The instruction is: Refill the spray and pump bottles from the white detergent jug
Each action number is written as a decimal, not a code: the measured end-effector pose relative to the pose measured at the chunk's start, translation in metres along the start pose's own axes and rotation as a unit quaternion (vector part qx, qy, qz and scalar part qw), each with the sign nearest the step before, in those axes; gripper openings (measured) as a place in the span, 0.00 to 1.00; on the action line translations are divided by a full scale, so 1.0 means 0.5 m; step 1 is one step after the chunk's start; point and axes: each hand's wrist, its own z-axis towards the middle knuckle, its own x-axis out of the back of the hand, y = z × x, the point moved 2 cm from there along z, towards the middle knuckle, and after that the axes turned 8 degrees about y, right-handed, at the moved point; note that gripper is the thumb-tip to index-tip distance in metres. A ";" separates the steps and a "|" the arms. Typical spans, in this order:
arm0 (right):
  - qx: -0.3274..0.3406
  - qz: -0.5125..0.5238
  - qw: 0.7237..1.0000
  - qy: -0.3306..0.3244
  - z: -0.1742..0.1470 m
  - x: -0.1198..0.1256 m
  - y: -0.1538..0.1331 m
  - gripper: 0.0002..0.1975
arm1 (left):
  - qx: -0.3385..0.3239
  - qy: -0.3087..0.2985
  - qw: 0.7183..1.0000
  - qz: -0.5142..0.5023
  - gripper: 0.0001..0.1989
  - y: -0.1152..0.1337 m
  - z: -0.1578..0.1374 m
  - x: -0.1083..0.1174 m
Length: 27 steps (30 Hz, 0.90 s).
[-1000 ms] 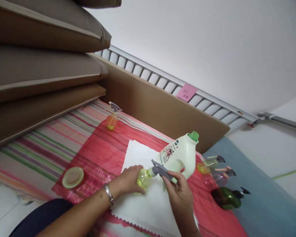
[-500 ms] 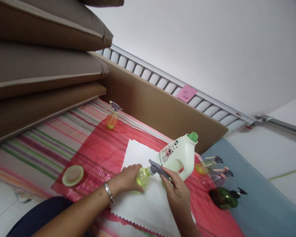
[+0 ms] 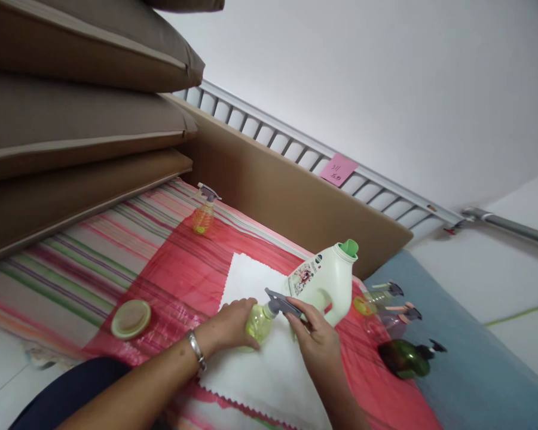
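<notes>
My left hand (image 3: 235,322) is wrapped round the body of a clear spray bottle (image 3: 259,325) with yellow-green liquid in it. The grey spray head (image 3: 283,303) sits at the bottle's neck, and my right hand (image 3: 314,331) pinches it between thumb and fingers. Whether the head is screwed tight I cannot tell. Under both hands lies a white cloth (image 3: 269,382) with zigzag edges. Just beyond my right hand stands a pale green jug (image 3: 329,283) with a handle, a printed label and a green spout at its uncapped mouth.
Another spray bottle (image 3: 204,215) stands at the back left of the red sheet (image 3: 170,269). A round lid (image 3: 131,319) lies at left. At right are a clear bottle (image 3: 376,300), a purplish bottle (image 3: 394,322) and a dark green pump bottle (image 3: 403,358). Stacked cushions (image 3: 85,119) rise at far left.
My right hand and the spray head have shifted slightly left, the head's nozzle end turning a little. My left hand keeps its hold on the bottle. The view has moved slightly.
</notes>
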 end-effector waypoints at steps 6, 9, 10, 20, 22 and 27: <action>-0.003 -0.039 0.999 -0.001 -0.006 -0.001 0.009 0.14 | -0.004 0.000 1.000 -0.006 0.40 -0.004 0.000 -0.001; -0.013 -0.064 0.998 -0.004 -0.014 0.001 0.018 0.15 | -0.001 -0.002 1.000 -0.006 0.40 -0.003 -0.001 0.001; -0.006 -0.069 0.998 -0.007 -0.015 0.001 0.017 0.15 | 0.000 -0.003 1.000 -0.004 0.40 -0.003 -0.001 0.001; 0.056 -0.095 0.993 -0.034 -0.009 0.001 -0.007 0.15 | 0.001 -0.005 1.000 0.000 0.41 -0.006 0.000 -0.005; 0.063 -0.104 0.992 -0.039 -0.010 -0.002 -0.007 0.16 | 0.000 -0.009 1.000 -0.003 0.41 -0.005 -0.001 -0.004; 0.077 -0.114 0.990 -0.040 -0.012 -0.009 -0.011 0.16 | 0.003 -0.013 1.000 -0.008 0.41 -0.002 -0.004 0.000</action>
